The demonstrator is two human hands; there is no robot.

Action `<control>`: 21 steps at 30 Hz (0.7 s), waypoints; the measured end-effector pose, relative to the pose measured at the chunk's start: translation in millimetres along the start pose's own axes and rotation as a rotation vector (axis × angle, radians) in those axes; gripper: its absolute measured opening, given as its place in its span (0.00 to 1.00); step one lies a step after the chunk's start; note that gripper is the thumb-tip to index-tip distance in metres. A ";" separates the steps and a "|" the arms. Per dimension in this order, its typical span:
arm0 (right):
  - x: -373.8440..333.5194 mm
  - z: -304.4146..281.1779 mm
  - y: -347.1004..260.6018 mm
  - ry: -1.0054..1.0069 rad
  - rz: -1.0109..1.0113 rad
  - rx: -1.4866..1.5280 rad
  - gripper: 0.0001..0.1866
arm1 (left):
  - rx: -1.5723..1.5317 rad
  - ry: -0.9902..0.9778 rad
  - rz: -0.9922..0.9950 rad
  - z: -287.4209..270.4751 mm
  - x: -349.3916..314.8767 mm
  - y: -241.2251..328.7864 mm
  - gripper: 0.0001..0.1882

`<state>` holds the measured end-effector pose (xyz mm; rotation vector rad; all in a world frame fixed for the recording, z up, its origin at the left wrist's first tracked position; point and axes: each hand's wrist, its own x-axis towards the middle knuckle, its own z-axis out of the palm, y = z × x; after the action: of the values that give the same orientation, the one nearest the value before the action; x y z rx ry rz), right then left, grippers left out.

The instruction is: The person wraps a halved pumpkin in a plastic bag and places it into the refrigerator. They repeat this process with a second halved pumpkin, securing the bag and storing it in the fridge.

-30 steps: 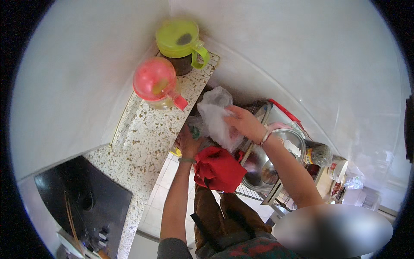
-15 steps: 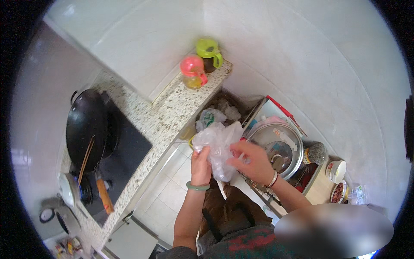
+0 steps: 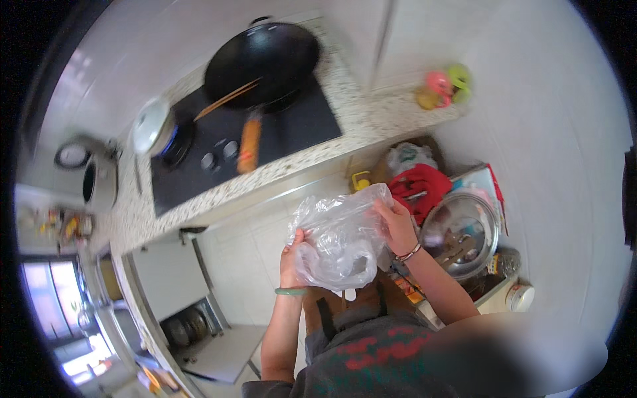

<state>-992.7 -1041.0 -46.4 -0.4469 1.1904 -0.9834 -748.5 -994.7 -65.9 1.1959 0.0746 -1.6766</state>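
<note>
Between my hands hangs a clear plastic bag [image 3: 338, 232], crumpled and spread out in front of my body. My left hand [image 3: 292, 262], with a green bangle at the wrist, grips the bag's left side, thumb on top. On the opposite side my right hand [image 3: 397, 227] pinches its upper right edge. Whether anything lies inside the bag is hard to tell; only folds of plastic show. Right of my right hand is a round steel lid [image 3: 462, 229], with a red cloth or bag [image 3: 424, 189] beside it.
Ahead, a speckled counter [image 3: 279, 189] carries a black hob [image 3: 302, 126] with a wok [image 3: 262, 66], chopsticks and a small white-lidded pot [image 3: 152, 127]. Pink [image 3: 438, 86] and green-topped [image 3: 459, 79] jars stand at its right end. A cupboard door [image 3: 222, 351] hangs open at lower left.
The view has swung left, bringing hob and window further in. The bag is now spread wider, and my right hand has closed on its edge. The red cloth or bag has come into sight.
</note>
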 end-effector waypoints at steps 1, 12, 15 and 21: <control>0.0 14.2 6.1 -0.040 0.074 -0.086 0.16 | -0.064 0.043 0.007 -27.4 -1.6 4.4 0.17; -109.0 312.5 112.1 -0.995 -1.228 -1.329 0.25 | -0.439 0.181 0.346 -253.9 -129.1 113.4 0.20; -102.4 362.9 174.2 -1.111 -1.066 -1.311 0.14 | -0.503 0.241 0.476 -319.2 -158.7 128.5 0.16; -141.6 475.1 242.7 -0.935 -0.227 -0.553 0.09 | -0.435 0.575 0.888 -423.2 -232.4 143.2 0.21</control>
<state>-466.9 -886.3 19.0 -1.3345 0.5270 -0.4860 -366.7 -667.1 -42.7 1.0978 0.2140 -0.4864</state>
